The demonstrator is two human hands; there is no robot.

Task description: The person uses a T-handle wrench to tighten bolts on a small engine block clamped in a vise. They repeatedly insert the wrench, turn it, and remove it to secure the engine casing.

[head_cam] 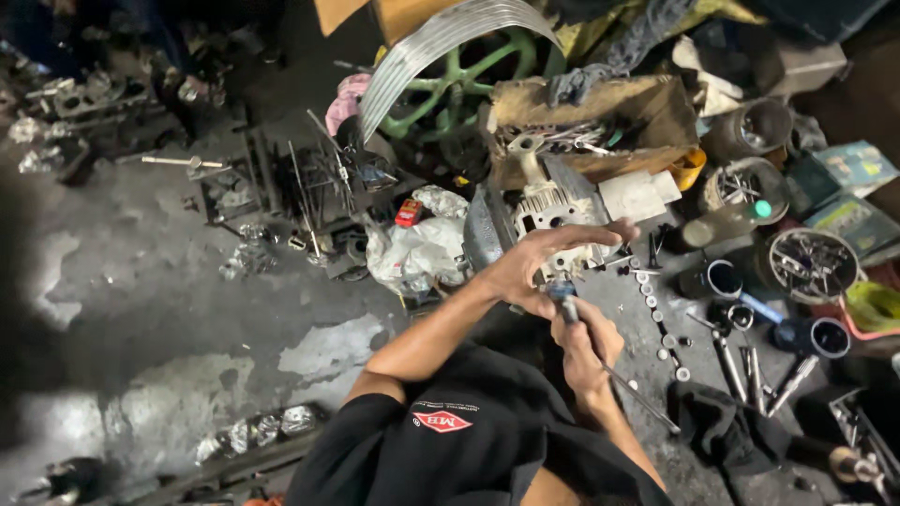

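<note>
White bag (417, 251) lies left of the metal housing (553, 220). Left hand (544, 267) spread flat on the housing, fingers extended, gripping nothing. Right hand (586, 351) just below the housing, clenched around a blue-handled tool (565, 298), shaft trailing down-right. Sockets (727, 281) lie right of the housing.

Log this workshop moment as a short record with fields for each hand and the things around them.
left hand: left hand rests on the ribbed silver metal housing
right hand: right hand grips a blue-handled tool with a long metal shaft, tip at the housing
beside housing: crumpled white plastic bag
behind: green spoked wheel
floor: row of small metal rings, sockets
</note>
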